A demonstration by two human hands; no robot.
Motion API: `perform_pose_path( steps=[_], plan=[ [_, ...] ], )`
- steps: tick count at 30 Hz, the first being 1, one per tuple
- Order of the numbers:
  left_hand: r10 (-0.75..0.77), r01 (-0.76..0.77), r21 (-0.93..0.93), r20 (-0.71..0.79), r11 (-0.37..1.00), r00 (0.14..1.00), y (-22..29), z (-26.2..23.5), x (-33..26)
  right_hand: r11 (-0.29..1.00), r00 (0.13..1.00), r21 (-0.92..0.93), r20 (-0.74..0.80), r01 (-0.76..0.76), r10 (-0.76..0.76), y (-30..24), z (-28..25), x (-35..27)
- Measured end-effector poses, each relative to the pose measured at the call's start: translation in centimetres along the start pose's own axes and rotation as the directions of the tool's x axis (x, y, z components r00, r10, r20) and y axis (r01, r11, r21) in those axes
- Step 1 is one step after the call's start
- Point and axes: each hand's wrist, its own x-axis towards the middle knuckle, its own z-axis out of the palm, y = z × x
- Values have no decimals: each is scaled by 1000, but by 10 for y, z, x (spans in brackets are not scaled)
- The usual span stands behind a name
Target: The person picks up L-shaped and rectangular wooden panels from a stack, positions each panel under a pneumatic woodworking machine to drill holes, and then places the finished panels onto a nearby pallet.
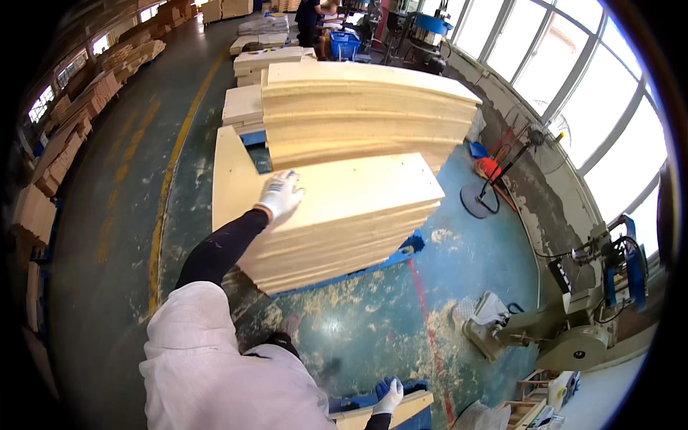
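Note:
My left hand (281,195), in a white glove, lies on the top pale wooden board (358,188) of a stack, its fingers spread near the board's left end. Nothing is gripped in it. The layered edges of that board stack (337,247) face me. Low in the view, my right hand (389,395) wears a white and blue glove above a pale wooden piece (405,410). Its fingers look loosely extended, and I see nothing held in them. A narrow, angled board (233,175) stands out at the stack's left side.
A taller board stack (365,107) rises just behind. Blue pallet parts (412,245) show under the near stack. A pedestal fan (481,201) and a grey machine (566,333) stand on the right. A yellow line (172,172) runs along the left floor. Another person (308,21) is far back.

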Motion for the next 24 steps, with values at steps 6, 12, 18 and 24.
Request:
perform_pose_path(
  steps=[6,12,18,24],
  plan=[
    [-125,119,42,204,992,971,-102,28,86,997,927,-52,375,56,-32,-60,233,1],
    [2,9,-77,148,997,989,-94,8,52,999,812,-7,582,45,-32,-113,350,-2],
    [6,-1,-82,60,997,998,-56,-17,-68,984,566,110,824,-141,-11,-143,417,14],
    [-586,565,-158,-212,810,782,-45,-44,-201,905,480,159,876,-394,55,-161,461,50]
  ],
)
